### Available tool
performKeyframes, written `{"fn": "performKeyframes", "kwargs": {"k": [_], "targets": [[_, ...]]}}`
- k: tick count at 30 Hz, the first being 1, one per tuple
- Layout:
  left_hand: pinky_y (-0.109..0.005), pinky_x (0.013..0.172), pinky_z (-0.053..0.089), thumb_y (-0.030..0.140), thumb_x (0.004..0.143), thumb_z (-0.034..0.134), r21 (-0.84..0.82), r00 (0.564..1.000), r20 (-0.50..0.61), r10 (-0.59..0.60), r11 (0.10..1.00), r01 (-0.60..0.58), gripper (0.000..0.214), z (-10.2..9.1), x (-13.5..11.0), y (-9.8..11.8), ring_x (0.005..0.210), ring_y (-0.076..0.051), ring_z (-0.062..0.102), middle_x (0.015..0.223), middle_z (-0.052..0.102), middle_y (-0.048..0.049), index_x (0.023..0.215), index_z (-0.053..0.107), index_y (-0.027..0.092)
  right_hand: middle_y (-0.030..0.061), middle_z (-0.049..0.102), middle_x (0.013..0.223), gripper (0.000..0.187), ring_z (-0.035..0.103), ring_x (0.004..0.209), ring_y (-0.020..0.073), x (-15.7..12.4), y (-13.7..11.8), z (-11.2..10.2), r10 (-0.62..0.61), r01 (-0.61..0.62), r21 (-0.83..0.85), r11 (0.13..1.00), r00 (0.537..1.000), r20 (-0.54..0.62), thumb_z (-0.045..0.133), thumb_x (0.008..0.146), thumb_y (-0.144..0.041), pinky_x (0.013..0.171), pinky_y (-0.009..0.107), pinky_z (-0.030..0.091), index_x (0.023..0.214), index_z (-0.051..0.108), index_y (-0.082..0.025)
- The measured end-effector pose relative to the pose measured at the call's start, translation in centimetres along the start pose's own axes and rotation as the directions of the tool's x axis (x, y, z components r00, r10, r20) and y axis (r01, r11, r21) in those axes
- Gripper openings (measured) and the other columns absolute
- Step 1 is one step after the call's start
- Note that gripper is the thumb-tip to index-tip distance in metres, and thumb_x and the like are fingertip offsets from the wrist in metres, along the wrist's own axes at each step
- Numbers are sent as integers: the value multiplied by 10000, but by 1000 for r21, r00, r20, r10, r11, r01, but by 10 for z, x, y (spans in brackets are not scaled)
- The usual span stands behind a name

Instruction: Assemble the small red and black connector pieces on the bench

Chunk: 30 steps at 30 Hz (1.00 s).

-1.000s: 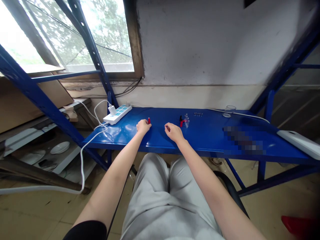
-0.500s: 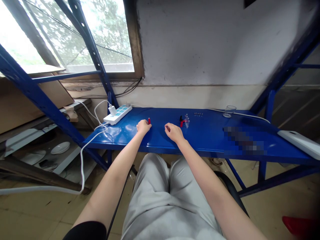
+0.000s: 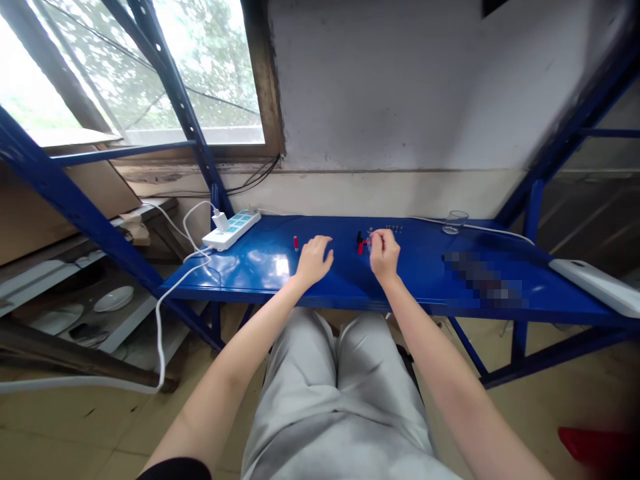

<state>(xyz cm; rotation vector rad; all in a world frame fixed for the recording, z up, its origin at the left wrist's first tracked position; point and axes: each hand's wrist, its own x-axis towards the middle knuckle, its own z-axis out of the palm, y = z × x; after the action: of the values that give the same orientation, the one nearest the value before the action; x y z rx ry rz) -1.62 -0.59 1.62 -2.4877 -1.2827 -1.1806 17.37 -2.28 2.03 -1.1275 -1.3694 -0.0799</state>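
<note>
My left hand [image 3: 314, 260] is over the blue tabletop [image 3: 340, 280], fingers stretched to the right and thumb apart, with nothing in it. Left of it stands a small red cylinder [image 3: 295, 243] with a pale band low down. My right hand [image 3: 385, 257] is at a cluster of small parts, its fingertips pinched together. What they hold, if anything, is hidden. A red piece [image 3: 361, 248], a black piece [image 3: 359, 237] and clear pieces [image 3: 370, 233] show at its left side. Behind it several tiny metallic pins [image 3: 394, 229] form a row.
A white power strip [image 3: 231, 231] with a plugged-in cable lies at the back left. A clear glass [image 3: 455, 222] stands at the back right. Nearer, there is a dark pixelated object [image 3: 483, 280] and a white flat object [image 3: 595, 287]. Blue frame posts [image 3: 534, 212] bound the table.
My left hand has left the red cylinder, opened and moved right. My right hand has moved right to the cluster of small parts. The view has shifted slightly.
</note>
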Motion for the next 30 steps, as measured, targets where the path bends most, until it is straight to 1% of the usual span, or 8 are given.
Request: {"fn": "performKeyframes", "kwargs": {"k": [2,5,7,10,14,19,22,30], "targets": [[-360,874,393,225,869,342,12,995,81,58,998,-59,395,10,7,18,1055,-215,491,1218,506,-101,1256,413,191,37,563,745,246,519,662,140,5,15,-10,61,-63,-23,998,996,-69,288,882,-297,654,268,395,827,501,-189],[-376,856,397,198,872,296,64,985,169,36,997,-47,510,28,15,38,1081,-231,462,1337,411,-103,1381,263,209,44,567,770,241,523,695,154,7,33,-18,202,-215,-114,970,973,-115,272,867,-264,675,284,390,890,499,-184],[-394,855,396,193,866,294,105,975,223,4,994,-28,561,38,17,46,1104,-245,439,1384,357,-97,1415,184,227,66,589,840,225,533,757,171,5,40,-20,305,-318,-204,926,948,-92,313,827,-223,712,301,388,933,505,-174],[-422,856,393,189,859,306,149,960,280,-19,989,-24,590,50,15,51,1121,-266,416,1415,313,-86,1425,154,248,94,602,943,229,524,886,214,2,41,-19,445,-402,-387,830,895,24,380,750,-176,779,347,370,913,541,-169],[-459,857,382,188,860,323,159,957,289,-12,987,-36,551,58,14,47,1129,-291,404,1421,300,-90,1400,247,267,115,601,983,220,488,978,271,-2,36,-16,530,-363,-575,733,835,149,434,713,-178,822,422,339,867,590,-171],[-446,838,369,179,862,358,115,977,208,44,991,-69,408,61,20,44,1064,-284,450,1322,427,-116,1251,472,220,137,598,987,220,471,974,301,-5,35,-15,482,-259,-618,742,847,224,482,704,-250,808,459,327,849,623,-164],[-417,834,359,182,853,415,84,988,155,17,996,-30,290,60,24,45,1023,-264,474,1195,511,-121,1100,564,194,141,597,970,234,475,963,302,-6,36,-14,465,-225,-626,747,849,249,496,714,-308,800,461,329,839,630,-162],[-378,779,343,204,848,483,89,991,115,-68,994,58,103,58,28,42,901,-228,512,974,586,-87,844,581,172,128,610,959,256,491,961,294,-5,39,-10,449,-161,-662,732,845,291,500,754,-364,795,446,332,842,633,-163]]}}
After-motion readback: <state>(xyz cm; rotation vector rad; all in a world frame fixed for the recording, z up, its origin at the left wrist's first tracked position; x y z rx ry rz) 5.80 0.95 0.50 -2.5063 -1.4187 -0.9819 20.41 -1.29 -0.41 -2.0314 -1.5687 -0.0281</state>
